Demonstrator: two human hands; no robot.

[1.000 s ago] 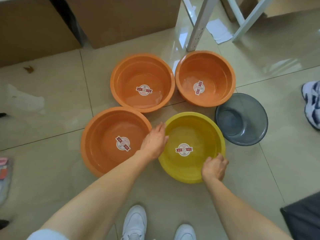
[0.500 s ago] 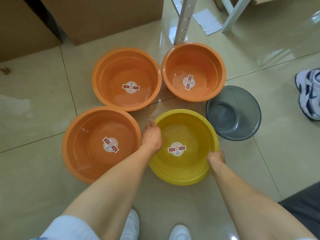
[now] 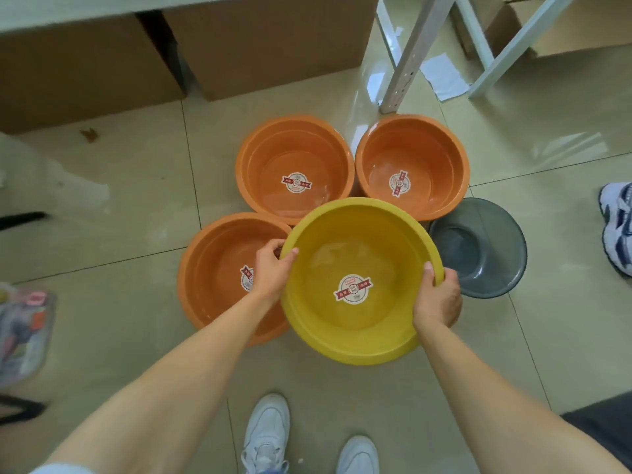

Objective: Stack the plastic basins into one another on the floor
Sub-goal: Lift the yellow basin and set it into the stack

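A yellow basin [image 3: 328,323] with a round sticker inside is lifted off the floor, held by both rims. My left hand [image 3: 272,268] grips its left rim and my right hand [image 3: 439,299] grips its right rim. It overlaps the right edge of the near-left orange basin [image 3: 212,268]. Two more orange basins stand behind, one at the back left [image 3: 294,155] and one at the back right [image 3: 420,145]. A smaller grey translucent basin [image 3: 492,248] sits on the floor to the right.
Cardboard boxes [image 3: 266,39] line the back. A white metal frame leg [image 3: 407,63] stands behind the back-right basin. Another person's shoe [image 3: 617,227] is at the right edge. My white shoes [image 3: 266,432] are below the basins. Colourful clutter [image 3: 24,330] lies at the left.
Both hands closed on the yellow basin's rims and raised it from the floor toward me; it now looks larger and overlaps the near-left orange basin.
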